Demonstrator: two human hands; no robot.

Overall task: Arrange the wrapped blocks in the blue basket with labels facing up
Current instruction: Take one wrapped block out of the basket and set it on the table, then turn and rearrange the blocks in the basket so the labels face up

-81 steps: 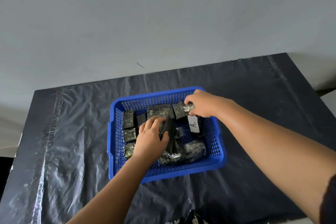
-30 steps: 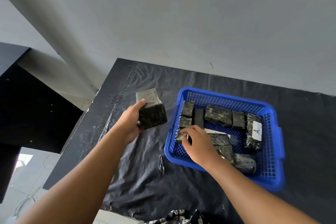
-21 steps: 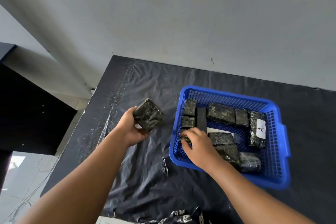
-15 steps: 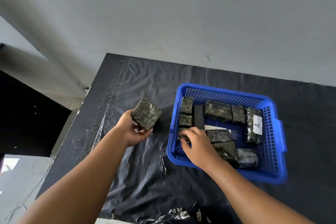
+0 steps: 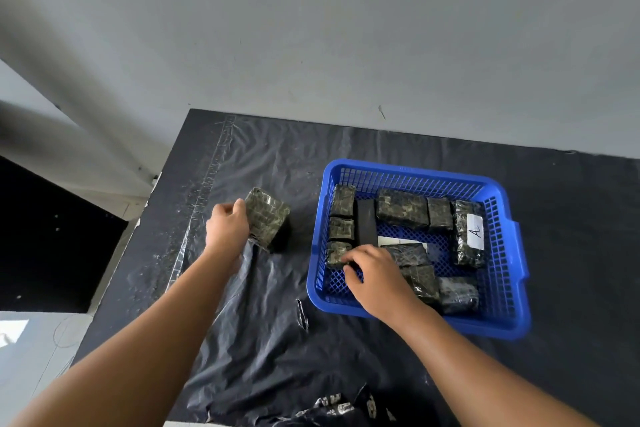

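The blue basket point(image 5: 512, 253) sits on the black plastic-covered table point(image 5: 263, 340) and holds several dark wrapped blocks. One block point(image 5: 468, 233) at the basket's right shows a white label marked "A". A white label point(image 5: 398, 241) lies face up in the middle. My left hand point(image 5: 227, 228) grips a big wrapped block point(image 5: 268, 217) standing on the table left of the basket. My right hand point(image 5: 375, 279) reaches into the basket's near-left part, fingertips on a small wrapped block point(image 5: 335, 252).
A grey wall rises behind the table. The table's left edge drops to a dark cabinet point(image 5: 52, 246) and pale floor. Crumpled black plastic point(image 5: 339, 407) lies at the near edge. A small torn flap point(image 5: 302, 314) sticks up in front of the basket.
My left hand has lifted the big block out of the basket, carried it left and lowered it onto the table. My right hand moved from the far blocks to the small near-left block.
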